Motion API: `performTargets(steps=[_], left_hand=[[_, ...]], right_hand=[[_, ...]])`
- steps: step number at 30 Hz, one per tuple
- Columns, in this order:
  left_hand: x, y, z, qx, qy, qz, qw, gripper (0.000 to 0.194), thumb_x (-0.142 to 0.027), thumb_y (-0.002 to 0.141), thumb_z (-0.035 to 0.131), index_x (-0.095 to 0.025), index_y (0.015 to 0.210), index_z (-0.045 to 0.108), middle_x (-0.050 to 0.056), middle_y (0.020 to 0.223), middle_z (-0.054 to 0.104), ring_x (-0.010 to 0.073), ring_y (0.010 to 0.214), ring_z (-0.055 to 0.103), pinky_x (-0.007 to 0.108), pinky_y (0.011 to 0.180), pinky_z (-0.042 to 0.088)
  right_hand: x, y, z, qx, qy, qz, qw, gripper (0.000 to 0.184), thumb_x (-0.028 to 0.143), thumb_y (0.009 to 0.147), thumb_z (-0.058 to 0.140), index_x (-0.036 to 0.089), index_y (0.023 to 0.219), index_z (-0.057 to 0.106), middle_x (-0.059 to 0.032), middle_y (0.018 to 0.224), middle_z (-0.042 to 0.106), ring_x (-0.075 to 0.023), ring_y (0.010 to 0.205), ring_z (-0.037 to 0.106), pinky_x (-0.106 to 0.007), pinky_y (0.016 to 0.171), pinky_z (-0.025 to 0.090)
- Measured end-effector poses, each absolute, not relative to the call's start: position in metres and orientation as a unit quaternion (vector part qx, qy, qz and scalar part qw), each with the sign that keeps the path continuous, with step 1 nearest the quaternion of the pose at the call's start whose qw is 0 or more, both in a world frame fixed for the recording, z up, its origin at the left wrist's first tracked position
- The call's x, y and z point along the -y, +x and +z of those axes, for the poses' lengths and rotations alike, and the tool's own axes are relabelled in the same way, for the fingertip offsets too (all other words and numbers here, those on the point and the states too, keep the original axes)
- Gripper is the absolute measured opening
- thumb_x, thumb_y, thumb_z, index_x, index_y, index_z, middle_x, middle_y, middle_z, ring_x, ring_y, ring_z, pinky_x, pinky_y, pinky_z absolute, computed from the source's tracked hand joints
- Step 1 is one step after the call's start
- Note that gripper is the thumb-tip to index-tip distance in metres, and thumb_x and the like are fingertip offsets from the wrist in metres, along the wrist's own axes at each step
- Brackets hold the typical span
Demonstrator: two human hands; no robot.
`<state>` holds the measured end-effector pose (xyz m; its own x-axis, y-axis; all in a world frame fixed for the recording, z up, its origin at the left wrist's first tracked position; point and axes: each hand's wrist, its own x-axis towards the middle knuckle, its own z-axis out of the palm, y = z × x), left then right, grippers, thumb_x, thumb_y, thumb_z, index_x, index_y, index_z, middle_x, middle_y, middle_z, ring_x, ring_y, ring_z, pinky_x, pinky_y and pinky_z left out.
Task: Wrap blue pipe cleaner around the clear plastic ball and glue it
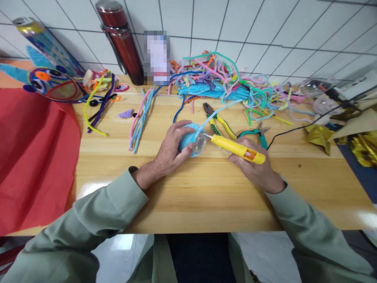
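In the head view, the left hand [169, 152] clasps a clear rounded form [200, 144] part-wrapped in fuzzy light-blue strand [186, 135], over the pale wooden table [206, 204]; the right hand [257, 168] grips a slim yellow plastic glue gun [231, 146], tip close by — apparently gluing, which calls for steady aim. Yellow-handled metal pliers [226, 126] crowd the far side.

Bright, even light fills the scene, apparently from overhead. White glare washes the pale wooden table [218, 196] at eight o'clock and near four; soft shadows edge the grey-green cloth sleeves [100, 208]. Detail is slightly smeared, even on the central clear ball wound with light-blue strand [188, 137]. Wide-angle distortion tips the dark-red cylindrical flask [122, 45] outward; coarse pixels mask the pale upright rectangle [157, 59] at eleven.
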<state>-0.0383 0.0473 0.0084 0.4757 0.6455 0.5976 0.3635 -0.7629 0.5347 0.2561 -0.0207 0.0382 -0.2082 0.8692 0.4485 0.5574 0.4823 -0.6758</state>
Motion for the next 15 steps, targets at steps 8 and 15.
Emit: performTargets(steps=[8, 15], left_hand=[[-0.050, -0.035, 0.005, -0.285, 0.834, 0.446, 0.158, 0.032, -0.041, 0.110, 0.055, -0.025, 0.139, 0.053, 0.014, 0.147, 0.060, 0.0303, 0.140, 0.059, 0.056, 0.117, 0.054], [-0.050, -0.035, 0.003, -0.284, 0.836, 0.441, 0.158, 0.032, -0.044, 0.111, 0.053, -0.027, 0.138, 0.055, 0.014, 0.147, 0.060, 0.0319, 0.140, 0.060, 0.057, 0.116, 0.055]], right_hand=[[0.014, 0.369, 0.050, 0.653, -0.627, 0.014, 0.426, 0.024, 0.049, 0.099, 0.069, 0.027, 0.104, 0.065, -0.0046, 0.099, 0.066, -0.0277, 0.094, 0.065, -0.051, 0.094, 0.057], [0.019, 0.454, 0.011, 0.691, -0.680, 0.014, 0.245, 0.050, 0.037, 0.093, 0.061, 0.020, 0.141, 0.064, -0.0170, 0.120, 0.073, -0.0369, 0.112, 0.067, -0.060, 0.102, 0.055]])
